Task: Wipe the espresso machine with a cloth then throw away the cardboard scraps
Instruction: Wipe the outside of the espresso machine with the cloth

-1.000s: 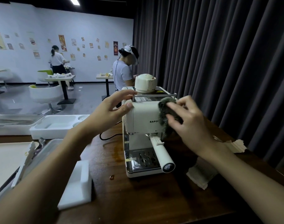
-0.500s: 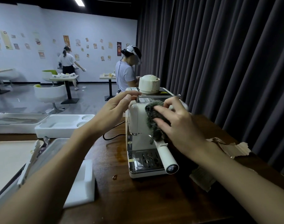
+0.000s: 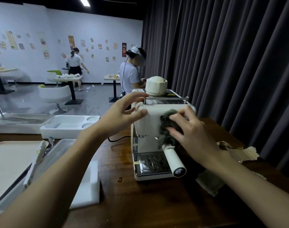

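Note:
A cream espresso machine stands on the dark wooden table, its portafilter handle pointing toward me. My left hand rests on the machine's upper left corner, thumb on the front, fingers relaxed. My right hand presses a dark green fuzzy cloth flat against the machine's front face with straight fingers. Torn cardboard scraps lie on the table to the right of the machine, and another scrap sits partly under my right forearm.
White foam blocks and a foam tray sit to the left, beside beige trays. A black cord runs behind the machine. A dark curtain hangs close on the right. Two people stand near tables in the background.
My right hand slid the cloth left across the machine's front, then back to the right. The left hand stayed on the machine's upper left corner. The camera view shifted slightly.

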Demonstrator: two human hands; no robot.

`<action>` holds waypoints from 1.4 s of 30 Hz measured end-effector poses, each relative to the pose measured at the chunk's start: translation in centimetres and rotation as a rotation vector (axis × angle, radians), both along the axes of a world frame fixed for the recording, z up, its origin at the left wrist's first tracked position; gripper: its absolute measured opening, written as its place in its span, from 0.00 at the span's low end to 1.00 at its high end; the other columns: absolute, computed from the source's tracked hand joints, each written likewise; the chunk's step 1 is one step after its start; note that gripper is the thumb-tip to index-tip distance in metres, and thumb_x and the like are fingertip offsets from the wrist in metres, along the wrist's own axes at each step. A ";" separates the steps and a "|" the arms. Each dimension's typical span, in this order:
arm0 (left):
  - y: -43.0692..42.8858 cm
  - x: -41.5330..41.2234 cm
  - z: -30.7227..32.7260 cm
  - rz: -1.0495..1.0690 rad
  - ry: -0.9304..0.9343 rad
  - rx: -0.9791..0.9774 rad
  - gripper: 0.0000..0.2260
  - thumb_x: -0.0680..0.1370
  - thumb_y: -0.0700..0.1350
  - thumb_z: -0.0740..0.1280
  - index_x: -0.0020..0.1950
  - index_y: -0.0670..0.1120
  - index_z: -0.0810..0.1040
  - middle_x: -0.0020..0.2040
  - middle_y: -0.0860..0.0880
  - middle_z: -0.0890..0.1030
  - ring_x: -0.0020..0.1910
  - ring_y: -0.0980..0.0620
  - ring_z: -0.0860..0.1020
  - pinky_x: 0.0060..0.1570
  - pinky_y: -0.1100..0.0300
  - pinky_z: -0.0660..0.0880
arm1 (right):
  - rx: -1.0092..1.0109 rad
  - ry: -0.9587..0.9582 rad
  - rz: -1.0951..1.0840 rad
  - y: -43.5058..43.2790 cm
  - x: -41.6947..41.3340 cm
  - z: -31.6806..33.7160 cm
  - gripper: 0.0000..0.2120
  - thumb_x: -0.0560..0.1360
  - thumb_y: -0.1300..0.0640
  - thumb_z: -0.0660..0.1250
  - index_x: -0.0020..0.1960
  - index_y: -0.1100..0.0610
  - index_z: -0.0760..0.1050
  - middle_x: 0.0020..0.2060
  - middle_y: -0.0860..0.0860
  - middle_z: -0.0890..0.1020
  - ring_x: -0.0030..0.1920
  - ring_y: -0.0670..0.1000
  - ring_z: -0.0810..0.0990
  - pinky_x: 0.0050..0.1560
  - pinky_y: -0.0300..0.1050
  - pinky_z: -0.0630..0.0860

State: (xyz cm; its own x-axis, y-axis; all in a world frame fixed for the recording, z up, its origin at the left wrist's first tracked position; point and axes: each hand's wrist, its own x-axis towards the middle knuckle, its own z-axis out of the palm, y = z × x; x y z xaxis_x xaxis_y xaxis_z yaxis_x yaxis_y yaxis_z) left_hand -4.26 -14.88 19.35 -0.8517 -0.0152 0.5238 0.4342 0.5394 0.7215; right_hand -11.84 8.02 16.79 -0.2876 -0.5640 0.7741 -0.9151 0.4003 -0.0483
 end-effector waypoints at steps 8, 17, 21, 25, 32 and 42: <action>0.1 0.0 0.1 0.011 0.006 -0.016 0.15 0.78 0.51 0.71 0.64 0.61 0.74 0.67 0.57 0.76 0.69 0.64 0.71 0.72 0.51 0.70 | -0.018 -0.019 -0.096 3.8 -2.2 -0.6 0.13 0.70 0.61 0.76 0.52 0.62 0.78 0.48 0.54 0.72 0.39 0.54 0.77 0.39 0.47 0.77; 0.4 0.1 0.0 0.007 0.036 0.009 0.15 0.79 0.46 0.71 0.63 0.59 0.75 0.66 0.58 0.77 0.70 0.63 0.71 0.71 0.54 0.71 | 0.248 0.137 0.077 -2.0 1.1 0.9 0.08 0.73 0.59 0.71 0.49 0.61 0.76 0.47 0.56 0.72 0.33 0.58 0.77 0.31 0.49 0.79; 0.4 0.1 0.1 0.012 0.030 0.006 0.15 0.79 0.45 0.70 0.63 0.60 0.74 0.66 0.58 0.77 0.70 0.64 0.71 0.71 0.56 0.71 | 0.281 0.156 0.115 -2.4 1.0 1.1 0.09 0.74 0.59 0.71 0.53 0.60 0.76 0.48 0.56 0.72 0.36 0.58 0.78 0.32 0.55 0.80; 0.3 0.2 0.3 0.014 0.021 -0.003 0.15 0.79 0.45 0.69 0.64 0.58 0.74 0.66 0.58 0.77 0.70 0.65 0.71 0.68 0.63 0.71 | 0.242 0.146 0.087 -0.8 0.1 0.7 0.10 0.74 0.60 0.71 0.54 0.59 0.77 0.49 0.56 0.72 0.37 0.56 0.78 0.33 0.51 0.80; 0.5 0.5 0.8 0.043 -0.015 -0.057 0.17 0.76 0.53 0.69 0.64 0.63 0.73 0.67 0.60 0.76 0.69 0.67 0.71 0.58 0.77 0.70 | 0.027 0.066 -0.034 3.8 -3.1 0.0 0.13 0.72 0.61 0.74 0.55 0.60 0.79 0.50 0.54 0.71 0.41 0.53 0.77 0.43 0.41 0.76; 4.5 0.8 2.9 0.261 -0.067 -0.493 0.27 0.81 0.35 0.61 0.74 0.60 0.66 0.61 0.44 0.74 0.53 0.49 0.77 0.54 0.60 0.75 | -0.048 0.085 0.003 2.1 -2.6 -0.1 0.15 0.75 0.60 0.71 0.61 0.58 0.79 0.56 0.55 0.71 0.48 0.57 0.80 0.45 0.55 0.82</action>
State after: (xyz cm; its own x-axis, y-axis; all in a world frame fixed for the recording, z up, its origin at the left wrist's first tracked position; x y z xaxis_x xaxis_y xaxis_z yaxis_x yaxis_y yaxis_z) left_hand -3.50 -10.37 22.29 -0.8843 0.0028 0.4669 0.2027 0.9031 0.3786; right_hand -14.44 10.12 16.67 -0.2184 -0.5264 0.8217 -0.9178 0.3970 0.0104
